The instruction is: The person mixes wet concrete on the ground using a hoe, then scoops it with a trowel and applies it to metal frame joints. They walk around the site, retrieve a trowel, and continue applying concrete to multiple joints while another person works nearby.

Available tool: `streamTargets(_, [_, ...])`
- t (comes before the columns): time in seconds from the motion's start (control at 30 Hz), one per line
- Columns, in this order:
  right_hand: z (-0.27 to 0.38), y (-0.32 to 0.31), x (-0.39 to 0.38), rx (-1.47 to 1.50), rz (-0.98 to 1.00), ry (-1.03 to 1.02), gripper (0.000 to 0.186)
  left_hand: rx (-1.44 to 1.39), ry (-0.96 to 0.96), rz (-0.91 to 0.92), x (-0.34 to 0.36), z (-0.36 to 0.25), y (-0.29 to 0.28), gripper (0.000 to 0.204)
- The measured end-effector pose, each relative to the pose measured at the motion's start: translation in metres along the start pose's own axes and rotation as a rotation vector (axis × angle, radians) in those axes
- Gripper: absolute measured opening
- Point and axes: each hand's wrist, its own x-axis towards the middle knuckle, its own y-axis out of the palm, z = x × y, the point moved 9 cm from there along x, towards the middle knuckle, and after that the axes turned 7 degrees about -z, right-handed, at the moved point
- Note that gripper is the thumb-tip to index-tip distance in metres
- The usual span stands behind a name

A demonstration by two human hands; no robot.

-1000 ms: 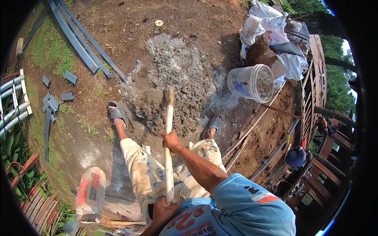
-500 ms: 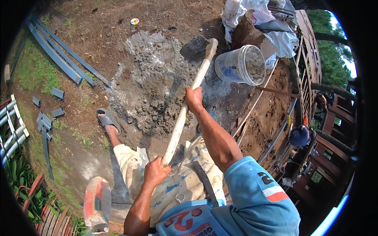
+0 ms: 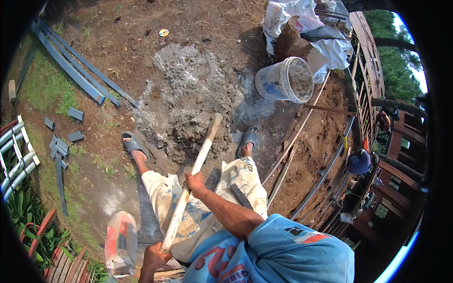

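You're standing right over the grey cement pile (image 3: 188,101), and you're holding the long wooden handle (image 3: 193,172) in both hands. Your right hand (image 3: 195,180) is wrapping around the shaft about halfway along, fingers curled closed on the wood, and your left hand (image 3: 154,257) is clamping the butt end low at your waist, fingers likewise closed round it. The handle's long axis is running on a diagonal, from your left hand near the bottom of the view up and slightly to the right, to the far tip at the near edge of the pile; the working end is sitting in the wet mix between your two feet, and I can't tell the shape of the blade because the cement is hiding it. So the tool is pointing away from you, head forward and down, and your right hand is the nearer one to the head, while the left is acting as the pivot at the back. Your left sandal (image 3: 134,144) is planting at the pile's left edge and your right sandal (image 3: 248,137) at its right edge, so the head is lying just ahead of your toes. The white bucket (image 3: 285,80) is standing beyond your right foot, off to the right of the pile and well apart from the handle tip.
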Motion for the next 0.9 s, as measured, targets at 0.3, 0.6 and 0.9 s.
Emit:
streamTargets(0.3, [-0.031,0.055,-0.093,0.350,0.226,0.150,0.028,0.471,0.023,-0.210,0.075,0.181,-0.059,0.028])
streamTargets(0.6, [0.010,0.015,-0.124,0.244,0.252,0.044,0.019,0.297,0.233,-0.523,0.068,0.127,-0.068,0.020])
streamTargets(0.9, [0.113,-0.007,-0.026,0.160,0.449,-0.077,0.033,0.163,0.166,-0.453,0.019,-0.131,-0.065,0.029])
